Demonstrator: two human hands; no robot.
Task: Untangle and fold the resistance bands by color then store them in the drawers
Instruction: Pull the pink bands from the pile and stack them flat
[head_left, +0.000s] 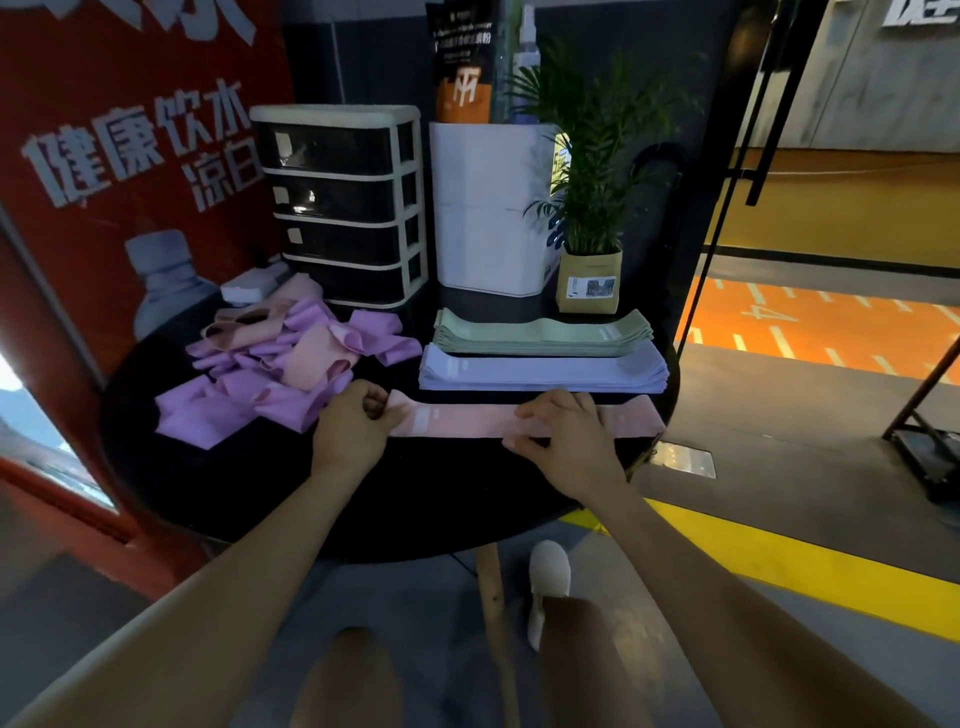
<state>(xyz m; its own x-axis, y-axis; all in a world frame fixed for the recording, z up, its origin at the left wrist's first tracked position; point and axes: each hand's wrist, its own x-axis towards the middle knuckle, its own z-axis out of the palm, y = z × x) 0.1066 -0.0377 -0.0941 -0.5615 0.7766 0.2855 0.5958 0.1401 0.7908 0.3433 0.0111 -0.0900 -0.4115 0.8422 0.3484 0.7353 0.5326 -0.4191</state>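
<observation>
Head view: both hands flatten pink band (483, 422); sign (140, 150) reads "健康饮水".

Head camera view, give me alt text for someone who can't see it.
Two hands flatten a pink resistance band on a black table: left hand pinches its end, right hand presses it. Beyond lie folded stacks, a tangled pile and a drawer unit.

Tangled bands (283, 364) crowd the bare table (441, 499) before the drawers (345, 205).

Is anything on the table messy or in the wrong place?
Yes: the pile of purple and pink bands on the left lies tangled in a heap, while the green stack and lavender stack lie neatly flat. Nothing looks spilled or broken.
</observation>
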